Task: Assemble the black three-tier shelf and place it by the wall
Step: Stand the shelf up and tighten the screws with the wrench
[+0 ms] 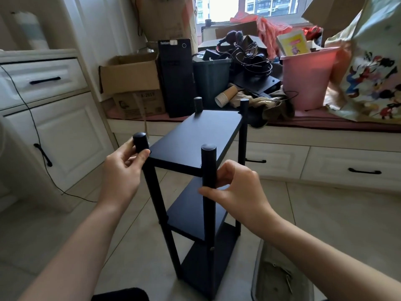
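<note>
The black three-tier shelf [195, 135] stands upright on the tiled floor in the middle of the view, with three boards and four round posts. My left hand [123, 170] grips the top of the near left post [141, 142], thumb and fingers curled round it just above the top board. My right hand [236, 190] pinches the near right post [208, 168] a little below the top board. The two far posts rise above the top board at the back.
A white cabinet [54, 127] with drawers stands on the left, a black cable running down it. A window bench behind the shelf carries cardboard boxes [132, 77], a black computer tower [176, 77], a pink bin [308, 79] and clutter. A bag [280, 279] lies at the lower right.
</note>
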### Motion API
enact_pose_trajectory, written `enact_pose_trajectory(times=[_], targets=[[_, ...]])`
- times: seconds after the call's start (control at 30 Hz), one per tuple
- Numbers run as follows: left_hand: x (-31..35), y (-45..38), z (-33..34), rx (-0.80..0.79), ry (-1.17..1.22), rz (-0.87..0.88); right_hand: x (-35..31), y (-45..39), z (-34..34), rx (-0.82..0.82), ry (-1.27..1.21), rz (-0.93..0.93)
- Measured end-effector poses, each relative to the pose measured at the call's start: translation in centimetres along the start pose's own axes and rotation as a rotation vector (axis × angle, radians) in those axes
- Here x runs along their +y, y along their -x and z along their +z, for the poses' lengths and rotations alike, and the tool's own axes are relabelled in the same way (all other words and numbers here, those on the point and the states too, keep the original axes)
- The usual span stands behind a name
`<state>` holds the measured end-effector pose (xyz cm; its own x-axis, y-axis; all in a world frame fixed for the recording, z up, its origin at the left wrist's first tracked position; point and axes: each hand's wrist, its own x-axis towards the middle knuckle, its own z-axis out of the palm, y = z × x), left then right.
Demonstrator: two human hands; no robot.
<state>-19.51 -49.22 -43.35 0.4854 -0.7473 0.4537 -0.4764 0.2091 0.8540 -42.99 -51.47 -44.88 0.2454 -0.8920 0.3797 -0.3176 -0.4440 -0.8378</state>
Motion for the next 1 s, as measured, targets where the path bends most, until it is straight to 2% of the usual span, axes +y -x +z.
enact_pose_trajectory(times=[0.33,0.5,0.63,0.73,0.8,0.87,0.93,1.0], targets=[[-1.3,-1.5,0.0,0.048,0.010,-0.021,-0.9,1.3,2.7,-0.055,-0.128,0.035],[-1.2,-1.9,0.9,0.154,-0.124,0.005,-1.3,1.4,3.1,-0.160,-0.275,0.106],[-0.1,-1.4,1.2,0.215,-0.171,0.017,-1.6,0.8,2.4,-0.237,-0.436,0.255],[1.5,0.1,1.1,0.290,-0.121,0.156,-2.2,-0.3,1.3,-0.318,-0.585,0.451],[2.5,1.2,1.1,0.194,-0.028,0.227,-2.4,-1.4,0.7,-0.332,-0.658,0.536],[3.3,2.2,1.4,-0.004,-0.004,0.240,-2.5,-2.4,0.5,-0.325,-0.744,0.599],[3.4,2.9,1.7,-0.205,-0.045,0.243,-2.4,-3.1,0.6,-0.329,-0.835,0.651],[3.3,3.4,1.9,-0.326,-0.112,0.263,-2.2,-3.6,1.0,-0.352,-0.913,0.666]])
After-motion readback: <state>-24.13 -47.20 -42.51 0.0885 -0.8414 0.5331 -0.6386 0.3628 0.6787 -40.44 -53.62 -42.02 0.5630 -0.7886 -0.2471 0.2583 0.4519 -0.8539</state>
